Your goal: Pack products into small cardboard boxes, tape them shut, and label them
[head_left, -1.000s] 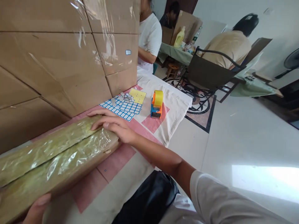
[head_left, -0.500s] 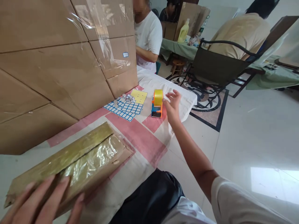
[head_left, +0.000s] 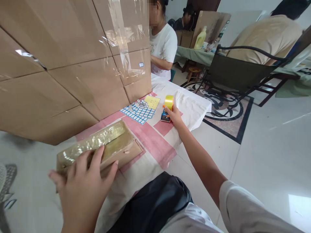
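Note:
A flat, long cardboard box (head_left: 132,147) with shiny tape along its top lies near me on the cloth-covered table. My left hand (head_left: 81,181) is over its near left part, fingers spread across the top and thumb by the front side; whether every fingertip touches is unclear. Farther right, my right hand (head_left: 175,117) is closed around an orange and blue tape dispenser (head_left: 166,119) bearing a roll of yellowish tape (head_left: 169,101). The dispenser stands on the table, its right side partly hidden by my fingers.
Large taped cardboard boxes (head_left: 85,81) form a wall at the left. Blue-edged label sheets (head_left: 139,113) and a yellow sheet (head_left: 152,102) lie beside the dispenser. A person in a white shirt (head_left: 165,42) is behind the table; another occupies a dark chair (head_left: 243,71).
My right hand has moved from beside the tape dispenser to a grip on it. My left hand shows further into view over the box. The whole view has shifted.

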The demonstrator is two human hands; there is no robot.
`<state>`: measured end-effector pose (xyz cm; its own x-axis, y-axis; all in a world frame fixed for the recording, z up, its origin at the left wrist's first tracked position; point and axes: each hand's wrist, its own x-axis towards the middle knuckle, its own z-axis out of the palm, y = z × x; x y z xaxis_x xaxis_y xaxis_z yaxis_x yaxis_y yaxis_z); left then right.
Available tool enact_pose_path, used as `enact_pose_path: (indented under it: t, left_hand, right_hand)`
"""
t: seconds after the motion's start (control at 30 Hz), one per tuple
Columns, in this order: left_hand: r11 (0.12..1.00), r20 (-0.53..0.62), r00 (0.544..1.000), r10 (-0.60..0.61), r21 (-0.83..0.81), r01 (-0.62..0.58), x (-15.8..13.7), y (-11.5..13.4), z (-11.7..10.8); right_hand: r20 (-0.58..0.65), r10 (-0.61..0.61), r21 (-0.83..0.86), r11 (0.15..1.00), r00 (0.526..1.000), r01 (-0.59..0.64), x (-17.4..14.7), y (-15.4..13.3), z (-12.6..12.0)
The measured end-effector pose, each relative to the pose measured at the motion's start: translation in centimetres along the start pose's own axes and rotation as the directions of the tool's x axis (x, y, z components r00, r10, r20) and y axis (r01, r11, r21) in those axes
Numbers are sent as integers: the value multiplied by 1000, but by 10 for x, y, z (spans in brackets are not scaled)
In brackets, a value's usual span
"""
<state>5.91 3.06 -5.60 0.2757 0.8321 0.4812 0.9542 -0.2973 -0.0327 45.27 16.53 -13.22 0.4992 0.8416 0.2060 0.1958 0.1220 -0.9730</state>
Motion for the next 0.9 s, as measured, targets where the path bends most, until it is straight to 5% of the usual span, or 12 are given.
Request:
enact_pose_path:
  t: [0.2, 0.37, 0.43, 0.57, 0.73, 0.9]
  left_hand:
    - [987, -251, 967, 53, -136, -90, -6, 3, 7]
    - [884, -497, 867, 43, -385, -264, -29, 26, -7]
    - [802, -449, 894, 6, -532, -273, -41, 47, -18]
    - [637, -131, 991, 22, -763, -115, -59, 89, -34]
    - [530, -1, 1000, -5, -848, 2, -71, 106, -33]
    - [495, 50, 997, -60, -866, 73, -78, 108, -33]
  right_hand:
    - [145, -108, 163, 983, 983, 84, -82, -54, -5]
    - [297, -168, 360, 932, 940, 53, -183, -102, -4]
    - [344, -186, 384, 922, 920, 43, -207, -114, -1]
    - [377, -185, 419, 908, 908, 11, -229, -124, 7]
    - [343, -189, 366, 929, 920, 54, -240, -123, 9]
    - [369, -137, 413, 910, 919, -31, -247, -121, 6]
